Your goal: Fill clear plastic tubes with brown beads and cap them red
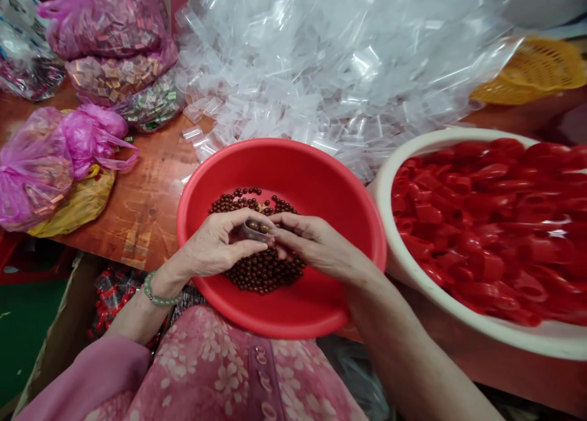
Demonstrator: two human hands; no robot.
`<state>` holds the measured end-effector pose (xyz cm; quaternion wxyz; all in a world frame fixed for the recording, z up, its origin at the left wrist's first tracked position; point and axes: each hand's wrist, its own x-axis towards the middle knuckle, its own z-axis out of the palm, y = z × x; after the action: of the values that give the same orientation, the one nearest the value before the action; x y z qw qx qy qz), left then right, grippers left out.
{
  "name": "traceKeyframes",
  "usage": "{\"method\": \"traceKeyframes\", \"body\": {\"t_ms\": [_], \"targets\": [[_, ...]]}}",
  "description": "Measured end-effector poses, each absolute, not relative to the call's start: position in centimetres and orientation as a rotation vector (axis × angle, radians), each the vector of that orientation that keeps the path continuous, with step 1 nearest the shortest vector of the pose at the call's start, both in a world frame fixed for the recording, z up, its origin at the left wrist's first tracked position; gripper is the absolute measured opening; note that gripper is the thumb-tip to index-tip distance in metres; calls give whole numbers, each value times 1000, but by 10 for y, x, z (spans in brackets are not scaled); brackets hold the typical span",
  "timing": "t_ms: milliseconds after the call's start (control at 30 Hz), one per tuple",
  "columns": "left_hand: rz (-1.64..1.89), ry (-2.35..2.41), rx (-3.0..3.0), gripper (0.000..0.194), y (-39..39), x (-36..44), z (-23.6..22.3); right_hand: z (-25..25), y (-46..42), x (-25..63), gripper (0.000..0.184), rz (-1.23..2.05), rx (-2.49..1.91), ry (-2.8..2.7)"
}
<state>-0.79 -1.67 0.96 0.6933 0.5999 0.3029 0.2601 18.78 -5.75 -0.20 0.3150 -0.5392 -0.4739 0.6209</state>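
Both of my hands are over a red plastic basin. A pile of small, shiny brown balls lies in its bottom. In my left hand, thumb and fingers wrap round a small clear plastic tube, tilted with its mouth toward the right. A few brown balls show inside the mouth. My right hand is closed, its fingertips against the tube's mouth; whatever lies within its curled fingers is hidden.
A white tub of red plastic caps stands right of the basin. Behind is a heap of clear plastic tubes. Pink bags of small pieces sit at left. A yellow basket is at back right. A box stands lower left.
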Motion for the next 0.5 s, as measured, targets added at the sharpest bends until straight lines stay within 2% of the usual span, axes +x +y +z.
{"method": "traceKeyframes", "body": {"t_ms": [133, 300, 500], "targets": [[596, 690, 1303, 16, -16, -7, 9, 16, -57, 191, 34, 1506, -1380, -1161], [655, 688, 1138, 16, -13, -9, 7, 38, -52, 184, 23, 1256, -1286, -1244], [751, 758, 1216, 14, -16, -9, 4, 47, -45, 170, 15, 1252, -1286, -1162]]}}
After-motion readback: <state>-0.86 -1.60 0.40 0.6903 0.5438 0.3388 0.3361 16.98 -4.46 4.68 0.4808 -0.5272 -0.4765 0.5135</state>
